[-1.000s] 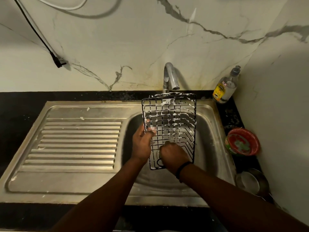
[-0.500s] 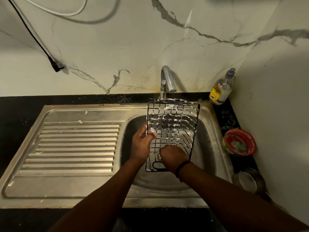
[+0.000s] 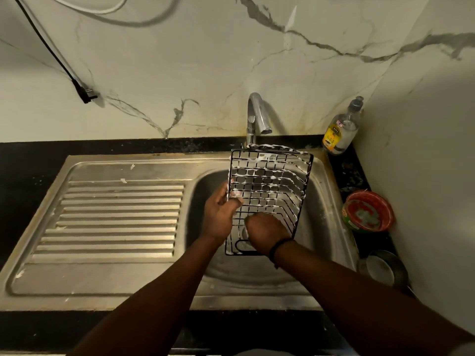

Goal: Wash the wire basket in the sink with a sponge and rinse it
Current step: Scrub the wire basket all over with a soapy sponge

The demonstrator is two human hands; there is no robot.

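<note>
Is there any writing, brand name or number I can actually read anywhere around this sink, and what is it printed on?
Nothing here can be read for certain.
Bottle in the back corner: yellow label with dark print and a small red-and-white patch, too blurred to read.
Red bowl on the counter: green and white printing, too blurred to read.
Wire basket, tap and sink: no lettering visible.

Soapy wire basket (image 3: 270, 181) over sink (image 3: 323, 201)

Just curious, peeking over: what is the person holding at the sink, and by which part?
The left hand grips the soapy black wire basket by its left edge. The right hand works inside its lower end; whatever it holds is hidden.
</note>
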